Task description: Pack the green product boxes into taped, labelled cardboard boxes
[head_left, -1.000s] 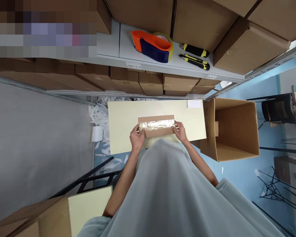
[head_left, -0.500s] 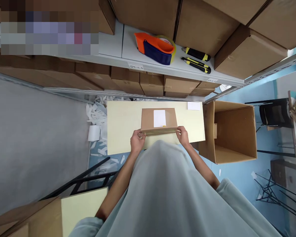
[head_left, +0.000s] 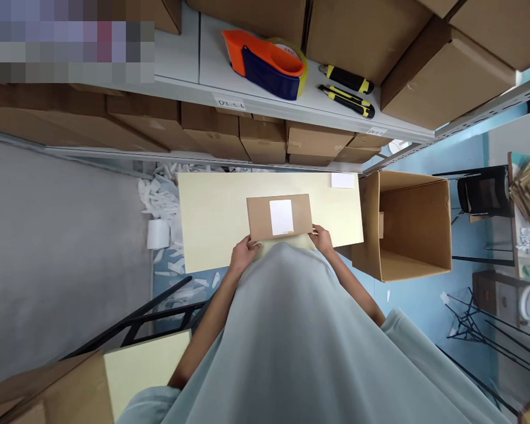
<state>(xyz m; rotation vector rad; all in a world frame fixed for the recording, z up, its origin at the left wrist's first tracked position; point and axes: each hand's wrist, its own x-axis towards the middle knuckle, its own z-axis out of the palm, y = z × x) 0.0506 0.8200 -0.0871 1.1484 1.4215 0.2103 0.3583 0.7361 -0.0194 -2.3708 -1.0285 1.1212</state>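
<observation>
A small flat brown cardboard box [head_left: 260,219] lies on the pale yellow table [head_left: 212,212], its white label [head_left: 281,217] facing up. My left hand [head_left: 242,254] grips the box's near left corner, fingers curled on its edge. My right hand [head_left: 321,238] holds the near right corner the same way. My grey-clad body hides the near edge of the table.
An open empty carton [head_left: 408,227] stands right of the table. On the shelf above lie an orange and blue tape dispenser [head_left: 265,63] and two yellow-black utility knives [head_left: 347,88]. White paper scraps and a roll [head_left: 158,234] litter the floor at left. A small white label [head_left: 343,180] sits at the table's far right.
The box was held tilted with its taped side towards me; it has been turned over and laid flat on the table, label up. Both hands stayed at its near corners.
</observation>
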